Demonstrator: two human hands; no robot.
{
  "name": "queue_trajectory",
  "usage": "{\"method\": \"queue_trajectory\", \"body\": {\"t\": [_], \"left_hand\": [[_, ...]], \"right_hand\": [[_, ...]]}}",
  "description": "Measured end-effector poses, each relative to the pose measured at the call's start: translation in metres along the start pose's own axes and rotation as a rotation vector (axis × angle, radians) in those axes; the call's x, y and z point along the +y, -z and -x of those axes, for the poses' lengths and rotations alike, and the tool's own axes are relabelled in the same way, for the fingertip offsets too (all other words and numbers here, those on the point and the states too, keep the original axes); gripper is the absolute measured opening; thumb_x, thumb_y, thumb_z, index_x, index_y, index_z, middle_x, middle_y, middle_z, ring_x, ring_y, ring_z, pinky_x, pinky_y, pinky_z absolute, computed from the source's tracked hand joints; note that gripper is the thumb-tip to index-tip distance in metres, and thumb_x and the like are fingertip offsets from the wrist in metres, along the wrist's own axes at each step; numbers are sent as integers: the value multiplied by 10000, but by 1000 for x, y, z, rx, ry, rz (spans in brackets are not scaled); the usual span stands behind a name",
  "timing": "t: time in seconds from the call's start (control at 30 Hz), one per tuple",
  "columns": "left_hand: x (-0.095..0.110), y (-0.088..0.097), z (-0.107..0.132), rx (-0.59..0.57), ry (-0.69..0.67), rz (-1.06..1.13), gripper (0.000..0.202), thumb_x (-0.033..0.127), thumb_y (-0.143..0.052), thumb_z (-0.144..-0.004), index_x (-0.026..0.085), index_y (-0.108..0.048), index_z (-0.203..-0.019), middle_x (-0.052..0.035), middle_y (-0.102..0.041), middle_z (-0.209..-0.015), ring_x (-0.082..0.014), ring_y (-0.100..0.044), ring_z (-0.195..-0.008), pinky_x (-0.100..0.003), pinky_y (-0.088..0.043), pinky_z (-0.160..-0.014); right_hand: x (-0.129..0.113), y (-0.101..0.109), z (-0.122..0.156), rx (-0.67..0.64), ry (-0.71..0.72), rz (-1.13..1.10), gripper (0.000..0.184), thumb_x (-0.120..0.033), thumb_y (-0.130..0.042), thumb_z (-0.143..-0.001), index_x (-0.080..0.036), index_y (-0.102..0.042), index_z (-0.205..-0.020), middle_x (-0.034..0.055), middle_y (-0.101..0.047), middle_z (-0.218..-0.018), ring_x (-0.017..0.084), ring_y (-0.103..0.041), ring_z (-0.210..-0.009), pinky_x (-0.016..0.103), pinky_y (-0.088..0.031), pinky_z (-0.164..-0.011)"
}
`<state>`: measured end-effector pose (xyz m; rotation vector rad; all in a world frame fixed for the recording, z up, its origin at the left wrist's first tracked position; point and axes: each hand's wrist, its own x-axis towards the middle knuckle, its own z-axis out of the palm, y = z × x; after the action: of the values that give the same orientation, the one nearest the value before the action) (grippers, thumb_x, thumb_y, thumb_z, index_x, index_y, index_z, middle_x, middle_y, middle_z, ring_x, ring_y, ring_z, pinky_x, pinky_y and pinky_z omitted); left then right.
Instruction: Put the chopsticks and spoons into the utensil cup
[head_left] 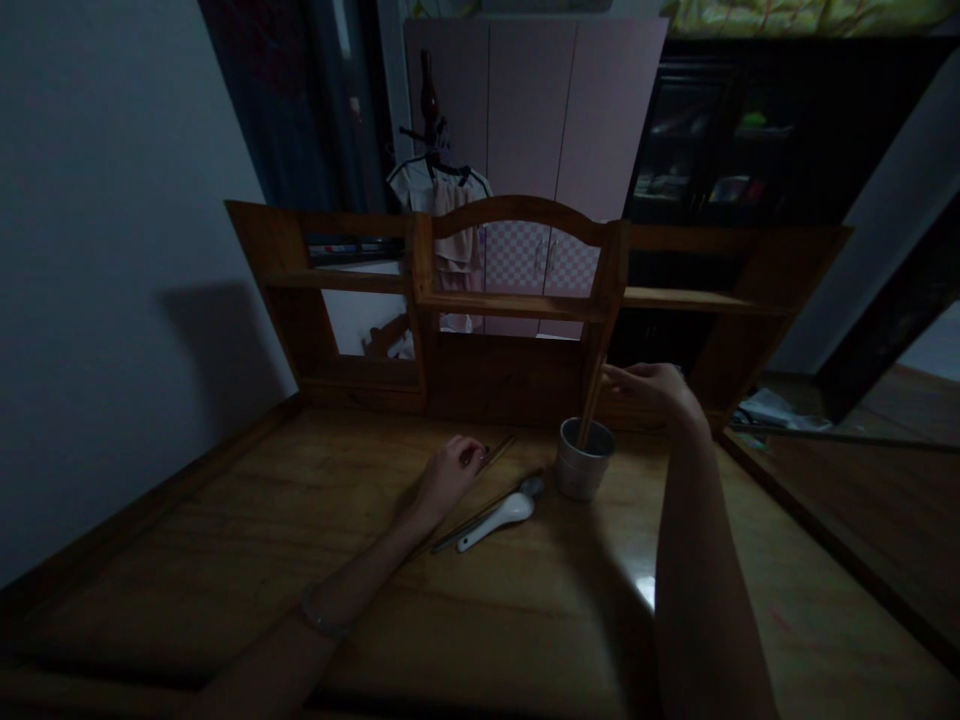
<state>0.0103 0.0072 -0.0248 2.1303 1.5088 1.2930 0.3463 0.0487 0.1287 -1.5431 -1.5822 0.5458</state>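
My right hand [651, 388] pinches the top of a wooden chopstick [590, 408] whose lower end stands inside a small grey cup [583, 462] on the wooden desk [225, 540]. My left hand [448, 478] lies on the desk with its fingers curled on another chopstick [501, 452] that lies flat. Just right of that hand lie a white ceramic spoon [498, 520] and a darker metal spoon [491, 506], side by side, left of the cup.
A wooden shelf unit [517, 300] rises at the back of the desk. Behind it stand a pink wardrobe [540, 110], hanging clothes [442, 215] and a dark cabinet [720, 140]. A grey wall is at the left. The room is dim.
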Motion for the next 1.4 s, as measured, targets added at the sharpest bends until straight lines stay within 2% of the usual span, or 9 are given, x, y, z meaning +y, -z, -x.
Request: {"method": "queue_trajectory", "body": {"t": [0.1, 0.2, 0.37, 0.5, 0.77, 0.97, 1.13, 1.4], "left_hand": [[-8, 0, 0, -3, 67, -84, 108, 245, -575, -845, 199, -669, -869, -46, -641, -891, -172, -603, -818, -271, -466, -743], [-10, 1, 2, -4, 75, -185, 102, 278, -621, -821, 205, -659, -882, -50, -619, -903, -195, -584, -881, -296, -456, -785], [-5, 4, 6, -21, 74, -235, 173, 288, -670, -782, 211, -621, -930, -48, -585, -933, -209, -555, -929, -302, -443, -806], [1, 5, 8, -67, 34, -250, 104, 278, -678, -774, 216, -644, -851, -44, -569, -912, -213, -544, -922, -304, -434, -810], [3, 1, 11, -115, 21, -278, 104, 302, -679, -783, 198, -683, -790, -53, -582, -895, -219, -528, -947, -318, -413, -851], [13, 2, 14, -144, 13, -250, 137, 339, -683, -767, 202, -685, -760, -59, -616, -914, -224, -532, -951, -317, -412, -820], [21, 2, 15, -175, 28, -254, 130, 323, -666, -757, 205, -669, -703, -60, -637, -855, -216, -551, -876, -305, -405, -764], [23, 3, 19, -262, 18, -186, 262, 478, -657, -744, 218, -688, -752, -46, -626, -892, -242, -545, -944, -323, -379, -801]], "right_hand": [[-3, 7, 1, 252, 12, -9, 533, -653, -650, -710, -127, -736, -720, 108, -706, -674, 227, -665, -656, 259, -459, -526], [-11, 13, 5, 414, 61, -90, 557, -665, -625, -725, -124, -741, -789, 119, -719, -718, 239, -681, -668, 276, -497, -551], [-31, 19, 16, 491, 225, -206, 523, -615, -564, -806, -124, -727, -879, 115, -733, -800, 181, -670, -623, 252, -514, -549], [-44, 19, 24, 555, 300, -238, 466, -539, -532, -858, -118, -731, -854, 111, -729, -782, 162, -660, -586, 245, -517, -528], [-52, 17, 26, 573, 362, -251, 439, -490, -517, -877, -116, -734, -795, 102, -721, -751, 148, -655, -536, 225, -518, -473], [-68, 14, 35, 557, 437, -225, 447, -502, -522, -885, -116, -740, -829, 97, -714, -734, 137, -650, -528, 219, -521, -479], [-76, 11, 40, 532, 439, -202, 463, -506, -511, -894, -106, -741, -847, 94, -704, -700, 129, -643, -515, 211, -512, -480], [-75, 11, 39, 539, 421, -185, 460, -498, -508, -896, -106, -741, -839, 103, -703, -703, 140, -645, -516, 222, -503, -473]]}}
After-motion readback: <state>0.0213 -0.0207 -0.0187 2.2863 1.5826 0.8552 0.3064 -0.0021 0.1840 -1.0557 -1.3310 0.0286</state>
